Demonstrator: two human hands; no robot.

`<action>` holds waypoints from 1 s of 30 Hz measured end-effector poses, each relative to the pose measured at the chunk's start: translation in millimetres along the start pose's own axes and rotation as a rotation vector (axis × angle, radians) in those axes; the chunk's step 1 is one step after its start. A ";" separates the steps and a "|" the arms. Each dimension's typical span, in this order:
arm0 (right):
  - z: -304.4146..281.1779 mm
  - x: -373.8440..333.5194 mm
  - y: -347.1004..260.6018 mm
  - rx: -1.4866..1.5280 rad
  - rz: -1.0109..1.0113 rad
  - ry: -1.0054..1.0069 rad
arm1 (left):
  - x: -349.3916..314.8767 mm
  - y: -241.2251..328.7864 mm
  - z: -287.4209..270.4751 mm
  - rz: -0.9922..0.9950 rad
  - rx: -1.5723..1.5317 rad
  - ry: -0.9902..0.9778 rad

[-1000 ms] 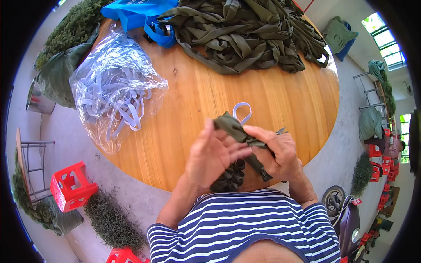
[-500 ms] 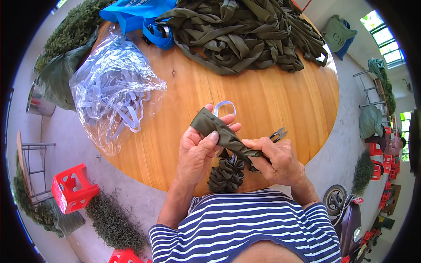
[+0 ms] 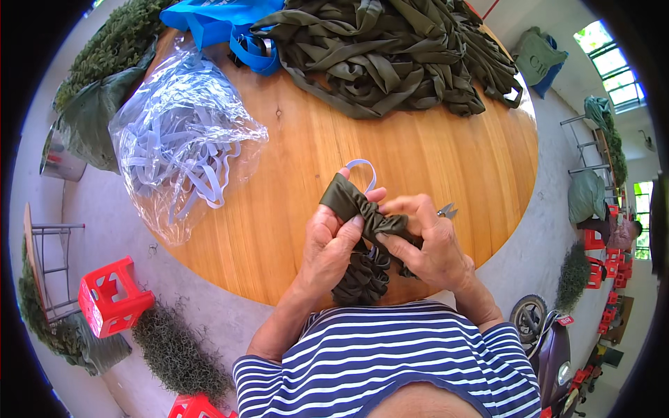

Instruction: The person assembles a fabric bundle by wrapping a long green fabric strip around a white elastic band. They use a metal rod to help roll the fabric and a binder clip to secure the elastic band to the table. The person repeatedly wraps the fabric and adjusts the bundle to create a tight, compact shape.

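Between my hands, above the near edge of the round wooden table [image 3: 432, 167], is an olive-green fabric tube [image 3: 346, 198]. My left hand [image 3: 327, 240] grips its smooth flat end, thumb on top. Its other part is bunched into folds where my right hand [image 3: 431, 240] pinches it. A loop of white elastic band [image 3: 368, 172] sticks out beyond my left fingers. Small thread snips [image 3: 447, 210] show their blades past my right hand; the rest is hidden, so I cannot tell whether that hand holds them. More gathered olive fabric [image 3: 361, 280] hangs below, close to my shirt.
A clear plastic bag [image 3: 185, 139] of white elastic strips lies at the table's left. Across the far side are a heap of olive fabric strips [image 3: 390, 56] and a blue bag [image 3: 216, 24]. A red stool [image 3: 115, 297] stands left; a motorbike [image 3: 554, 355] is at the right.
Both hands have shifted slightly, the left one rightward. The fabric has become more bunched between them, and my right fingers have moved up over the folds.
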State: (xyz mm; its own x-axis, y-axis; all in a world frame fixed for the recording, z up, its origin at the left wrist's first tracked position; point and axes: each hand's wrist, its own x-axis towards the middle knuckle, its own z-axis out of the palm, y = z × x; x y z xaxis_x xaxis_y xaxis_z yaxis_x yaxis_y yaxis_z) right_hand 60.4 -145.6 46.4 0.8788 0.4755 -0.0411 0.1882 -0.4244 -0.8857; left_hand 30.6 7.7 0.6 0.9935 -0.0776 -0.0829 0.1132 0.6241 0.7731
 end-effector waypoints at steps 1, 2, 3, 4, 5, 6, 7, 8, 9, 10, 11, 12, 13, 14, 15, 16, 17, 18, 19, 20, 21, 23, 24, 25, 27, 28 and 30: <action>-0.4 2.8 2.5 -0.087 -0.116 0.001 | 0.0 -0.1 -0.8 -0.012 0.016 0.008; -0.6 6.6 6.9 -0.174 -0.231 0.002 | 0.1 -0.2 -1.3 -0.024 0.033 0.016; -1.2 10.0 9.7 -0.261 -0.348 0.004 | 0.2 -0.2 -2.1 -0.035 0.050 0.023; -4.3 12.1 10.2 -0.241 -0.326 -0.028 | 0.6 0.1 -3.2 -0.053 0.017 0.018; -9.2 13.3 10.3 -0.221 -0.304 -0.059 | 1.4 0.6 -4.4 -0.071 -0.016 0.012; -12.9 14.2 9.7 -0.200 -0.285 -0.093 | 2.2 1.5 -5.6 -0.087 -0.047 0.010; -14.8 14.6 8.2 -0.153 -0.286 -0.083 | 3.3 4.5 -5.3 -0.093 -0.181 0.022; -14.8 13.4 9.1 -0.098 -0.255 -0.100 | 4.4 9.3 -3.8 -0.099 -0.315 0.034; -13.5 10.3 10.4 -0.042 -0.221 -0.116 | 4.6 11.7 -2.9 -0.107 -0.449 0.045; -12.8 8.5 11.1 0.014 -0.186 -0.131 | 4.5 9.1 -2.1 -0.075 -0.413 0.044; -12.9 8.6 9.6 0.032 -0.130 -0.154 | 4.2 3.6 -0.5 -0.043 -0.376 0.042; -12.8 9.3 6.5 0.050 -0.074 -0.177 | 3.9 -1.4 0.9 -0.012 -0.340 0.041; -11.9 9.8 4.6 0.068 -0.017 -0.199 | 3.6 -4.7 1.9 -0.001 -0.315 0.048; -9.4 9.0 4.0 0.093 -0.002 -0.169 | 3.3 -7.6 2.9 0.010 -0.289 0.054; -6.1 7.7 3.6 0.118 0.009 -0.138 | 3.3 -9.7 3.5 0.023 -0.262 0.060; -2.9 6.5 3.5 0.143 0.021 -0.107 | 3.2 -11.4 3.6 0.029 -0.248 0.065; 0.8 5.8 5.5 0.147 0.016 -0.071 | 3.0 -12.8 3.6 0.036 -0.234 0.070; 4.9 4.9 8.7 0.149 0.013 -0.035 | 2.9 -13.8 3.6 0.041 -0.221 0.074; 7.5 4.7 10.2 0.152 0.010 0.001 | 3.0 -14.3 3.2 0.034 -0.244 0.079; 7.6 5.3 6.5 0.098 -0.037 0.005 | 3.0 -14.6 2.5 0.026 -0.266 0.084; 6.1 6.9 0.2 0.043 -0.086 0.008 | 3.2 -14.2 1.9 0.021 -0.288 0.088; 3.6 8.8 1.8 -0.128 -0.211 -0.019 | 4.6 -11.8 0.5 -0.031 -0.291 0.068; 0.6 8.5 10.9 -0.246 -0.288 -0.051 | 5.0 -9.9 -0.5 -0.056 -0.294 0.059; -2.3 7.8 16.1 -0.364 -0.364 -0.083 | 5.1 -6.3 -2.7 -0.152 -0.447 0.028; -5.9 5.2 17.0 -0.317 -0.351 -0.082 | 3.9 0.4 -7.8 -0.348 -0.753 -0.036; -6.0 3.9 17.0 -0.292 -0.344 -0.082 | 3.7 -2.2 -7.1 -0.314 -0.692 -0.007; -5.9 0.8 13.9 -0.324 -0.329 -0.092 | 4.8 -10.7 -3.3 -0.248 -0.568 0.048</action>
State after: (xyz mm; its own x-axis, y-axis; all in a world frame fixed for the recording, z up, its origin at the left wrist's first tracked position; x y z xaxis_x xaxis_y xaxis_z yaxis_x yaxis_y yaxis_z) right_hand 66.3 -155.6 36.7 0.7102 0.6847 0.1639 0.5898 -0.4515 -0.6695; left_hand 34.1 3.2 -10.2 0.9348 -0.2468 -0.2556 0.3147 0.9090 0.2732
